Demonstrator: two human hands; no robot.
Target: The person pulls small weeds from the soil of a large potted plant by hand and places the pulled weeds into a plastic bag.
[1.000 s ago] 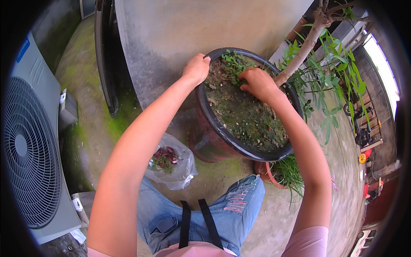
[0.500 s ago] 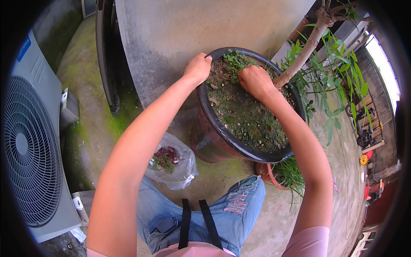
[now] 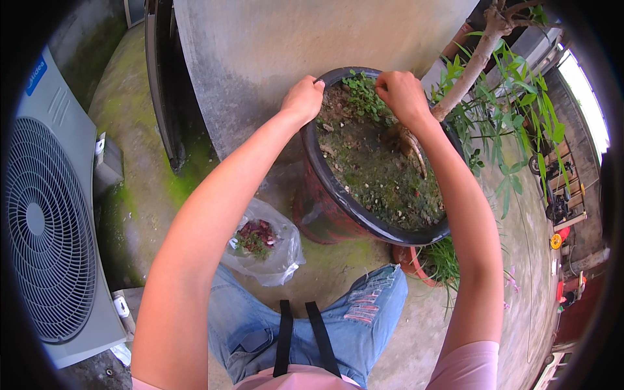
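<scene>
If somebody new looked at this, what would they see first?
Probably the big dark-rimmed pot in the upper middle, with the left hand on its rim and the right hand just right of the small leafy plants. Next, perhaps, the grey machine with its round fan grille at far left. A clear plastic bag with dark red and green bits sits left of the pot.

At two o'clock, the round, black-rimmed plastic plant pot [image 3: 322, 220] has a dark, red-mottled wall around brown soil [image 3: 361, 169] blotched moss-green, with bright green leafy weeds [image 3: 364, 97] at its own eleven o'clock. Between seven and eight o'clock, the translucent whitish plastic bag [image 3: 281, 265] shows dark-red and green plant scraps [image 3: 257, 235]. Faded blue denim jeans [image 3: 303, 328] at six o'clock bear pinkish-white streaks.
</scene>
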